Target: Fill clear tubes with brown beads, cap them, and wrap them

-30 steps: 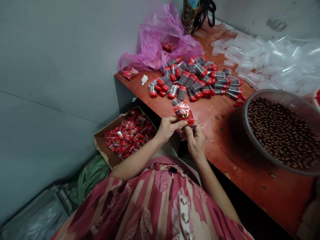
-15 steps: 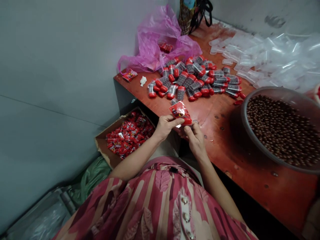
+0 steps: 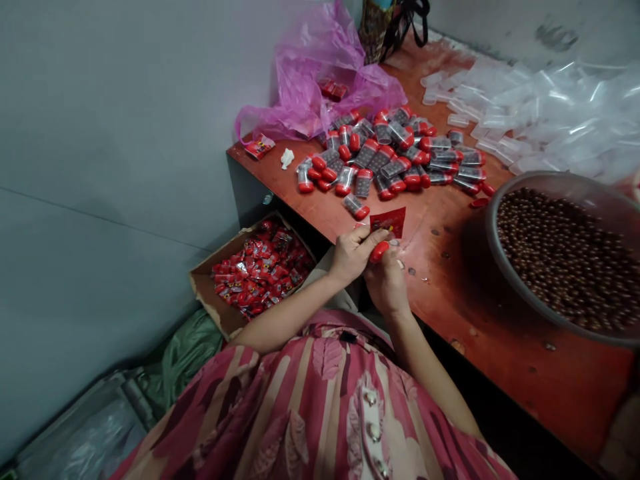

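Over the table's near edge, my left hand (image 3: 353, 257) pinches a red printed plastic packet (image 3: 393, 221), whose flat end stands out beyond the fingertips. My right hand (image 3: 387, 287) is closed beside it around a small container with a red cap (image 3: 380, 251). The cap faces me; the fingers hide the rest of the container, and I cannot tell how far it sits inside the packet. Just beyond my hands lies one red-capped clear container (image 3: 356, 207) of dark balls. Behind it is a pile of similar containers (image 3: 367, 155).
A large tub (image 3: 493, 233) of small brown balls (image 3: 565, 260) stands at right. Empty clear containers (image 3: 530, 120) are heaped behind it. A pink plastic bag (image 3: 320, 60) lies at the back left. Below the table's left edge, a cardboard box (image 3: 203, 283) holds red packets (image 3: 260, 270).
The packet has turned over and now points away to the right. The red cap shows between my hands, and my left hand has shifted right. The loose container beyond them is now uncovered.
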Demonstrator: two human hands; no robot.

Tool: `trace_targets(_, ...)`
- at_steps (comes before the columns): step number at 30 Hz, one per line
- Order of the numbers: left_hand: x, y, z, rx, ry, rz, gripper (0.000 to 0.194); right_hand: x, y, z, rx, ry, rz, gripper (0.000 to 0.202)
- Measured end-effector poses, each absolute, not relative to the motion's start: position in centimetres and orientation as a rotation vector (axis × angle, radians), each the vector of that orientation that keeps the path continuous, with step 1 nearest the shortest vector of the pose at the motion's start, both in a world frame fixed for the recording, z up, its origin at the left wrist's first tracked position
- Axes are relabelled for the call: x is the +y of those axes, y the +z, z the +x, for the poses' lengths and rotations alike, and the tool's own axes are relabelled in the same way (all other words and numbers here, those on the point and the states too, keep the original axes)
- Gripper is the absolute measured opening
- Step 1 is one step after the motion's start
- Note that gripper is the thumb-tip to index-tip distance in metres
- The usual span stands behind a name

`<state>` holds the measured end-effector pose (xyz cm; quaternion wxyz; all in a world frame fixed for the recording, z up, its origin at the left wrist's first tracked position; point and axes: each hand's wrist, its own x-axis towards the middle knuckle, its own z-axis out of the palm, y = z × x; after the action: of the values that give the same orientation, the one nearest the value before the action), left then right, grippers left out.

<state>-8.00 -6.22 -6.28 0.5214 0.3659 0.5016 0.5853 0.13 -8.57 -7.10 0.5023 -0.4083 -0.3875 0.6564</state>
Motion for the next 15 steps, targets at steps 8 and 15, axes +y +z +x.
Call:
trace_targets(8, -6.9, -5.9, -7.8, 1.273, 1.444, 0.945, 0.022, -8.1, -5.7, -0.2, -0.791, 1.659, -1.016, 0.024)
trace_targets(15, -6.8, -6.8, -7.2, 1.359, 1.56, 0.883, 0.02, -7.4, -6.8, -1.5, -0.698, 1.5, -1.009, 0.023)
